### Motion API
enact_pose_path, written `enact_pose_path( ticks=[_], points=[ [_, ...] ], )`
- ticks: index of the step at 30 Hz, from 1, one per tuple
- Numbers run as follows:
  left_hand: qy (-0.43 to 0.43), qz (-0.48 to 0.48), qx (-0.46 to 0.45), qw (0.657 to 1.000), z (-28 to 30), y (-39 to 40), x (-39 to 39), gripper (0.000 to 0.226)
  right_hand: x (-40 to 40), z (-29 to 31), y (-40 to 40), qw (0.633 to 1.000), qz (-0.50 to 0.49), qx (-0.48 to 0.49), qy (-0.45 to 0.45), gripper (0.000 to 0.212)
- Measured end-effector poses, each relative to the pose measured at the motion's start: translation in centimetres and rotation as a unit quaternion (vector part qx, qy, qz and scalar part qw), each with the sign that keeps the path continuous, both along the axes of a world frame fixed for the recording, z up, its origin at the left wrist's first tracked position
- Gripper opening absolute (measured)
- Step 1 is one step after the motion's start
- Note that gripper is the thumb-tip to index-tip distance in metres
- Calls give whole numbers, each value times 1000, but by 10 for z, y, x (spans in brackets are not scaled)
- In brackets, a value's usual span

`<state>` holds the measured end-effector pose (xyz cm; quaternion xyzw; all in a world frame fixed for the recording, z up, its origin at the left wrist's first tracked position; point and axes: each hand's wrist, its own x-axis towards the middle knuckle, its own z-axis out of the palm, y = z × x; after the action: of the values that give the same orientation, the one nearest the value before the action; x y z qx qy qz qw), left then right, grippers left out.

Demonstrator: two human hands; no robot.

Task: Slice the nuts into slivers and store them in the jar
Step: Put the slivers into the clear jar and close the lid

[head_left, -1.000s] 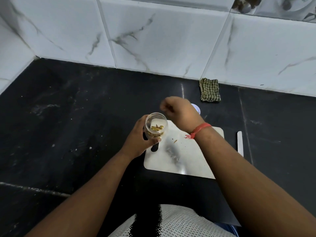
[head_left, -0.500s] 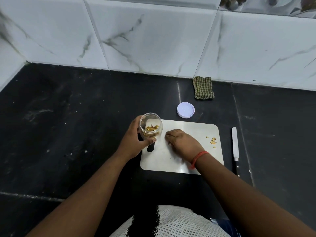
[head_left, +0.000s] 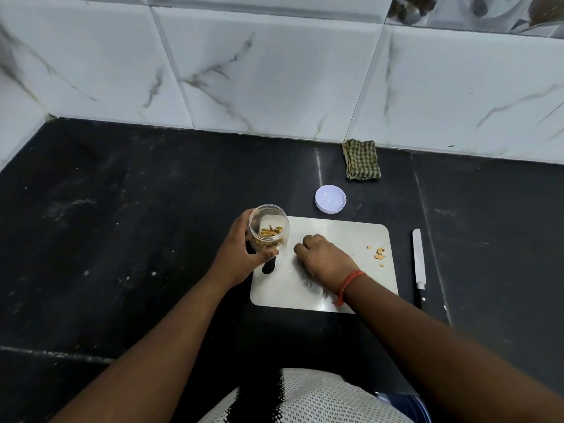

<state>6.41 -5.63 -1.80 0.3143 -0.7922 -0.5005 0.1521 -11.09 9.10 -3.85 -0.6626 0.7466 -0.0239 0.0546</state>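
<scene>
My left hand grips a small clear jar at the left end of the white cutting board. The jar is tilted with its open mouth toward the camera, and it has nut slivers in its bottom. My right hand rests on the middle of the board with its fingers curled down; whatever is under them is hidden. A few nut pieces lie near the board's right edge. The jar's white lid lies on the counter just behind the board.
A knife with a white blade lies on the black counter right of the board. A folded checked cloth sits against the tiled wall behind. The counter's left part is bare black stone.
My right hand came down from above the jar's mouth to the board and stays there. The jar stays in my left hand. The camera view shifted slightly.
</scene>
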Motion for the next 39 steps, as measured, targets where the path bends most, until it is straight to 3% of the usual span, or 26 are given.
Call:
enact_pose_path(
  ticks=[3,5,7,11,15,17,20,23,27,34,39],
  points=[
    [4,-2,0,1000,1,-1,-1,90,-4,16,-9,981,-129,-33,-138,8],
    [3,-3,-4,1000,2,-2,-1,90,-10,40,-18,926,-223,-125,-277,8],
    [5,-2,-7,1000,0,-4,-1,90,-11,72,-31,897,-229,-202,-319,6],
    [9,0,-7,1000,-3,-2,1,90,-5,128,-62,933,-102,-213,-272,8],
    [2,-9,2,1000,0,-2,0,90,0,128,-82,987,38,-79,-138,15],
    [2,-10,1,1000,1,-2,0,90,-3,124,-81,984,25,-96,-151,18],
    [7,-8,1,1000,0,-3,0,90,-16,117,-61,940,-109,-205,-249,18],
    [2,-1,6,1000,-2,-3,2,91,-26,76,-29,942,-207,-153,-217,19],
    [-1,1,8,1000,0,-2,2,90,-18,24,20,985,-98,-33,-142,26],
    [-4,-4,15,1000,0,-2,1,90,-9,-5,60,995,-10,-80,-55,30],
    [-3,-3,12,1000,1,1,-1,89,-7,-9,72,995,-30,-85,-32,28]
  ],
)
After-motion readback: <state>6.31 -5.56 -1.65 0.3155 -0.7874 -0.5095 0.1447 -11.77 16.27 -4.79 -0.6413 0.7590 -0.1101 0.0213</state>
